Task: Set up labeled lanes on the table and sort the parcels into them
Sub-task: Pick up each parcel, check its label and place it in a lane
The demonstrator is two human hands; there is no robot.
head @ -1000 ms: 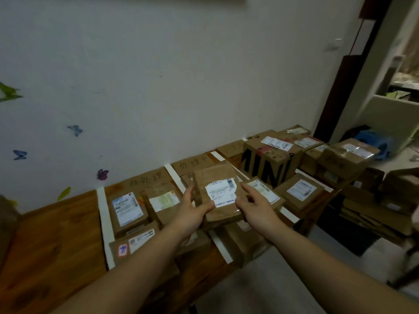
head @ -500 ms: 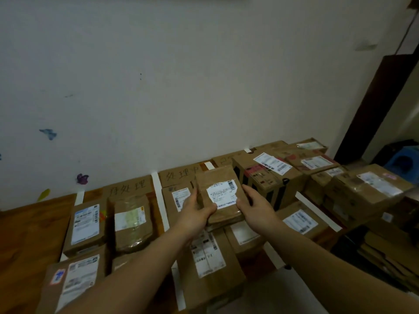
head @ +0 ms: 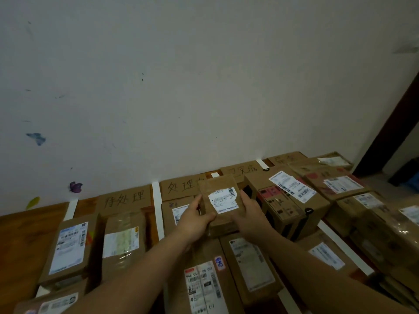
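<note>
A small brown parcel [head: 218,189] with a white shipping label is held upright over the second lane. My left hand [head: 196,217] grips its left edge and my right hand [head: 250,214] grips its right edge. White tape strips [head: 158,211] split the wooden table [head: 20,236] into lanes. Cardboard signs with handwritten characters lean at the back: one [head: 124,199] for the left lane, one [head: 181,185] behind the held parcel, another [head: 242,171] further right. Parcels lie in every lane, two [head: 68,243] in the left lane and others [head: 204,284] below my hands.
A white wall [head: 204,87] with butterfly stickers [head: 76,186] rises right behind the table. A tall black-printed box [head: 283,200] stands just right of my right hand. More boxes [head: 381,223] crowd the right end. A dark door frame [head: 390,123] is at far right.
The view has swung left and closer to the table. Both hands have carried the small parcel forward over the second lane, still gripped at both edges.
</note>
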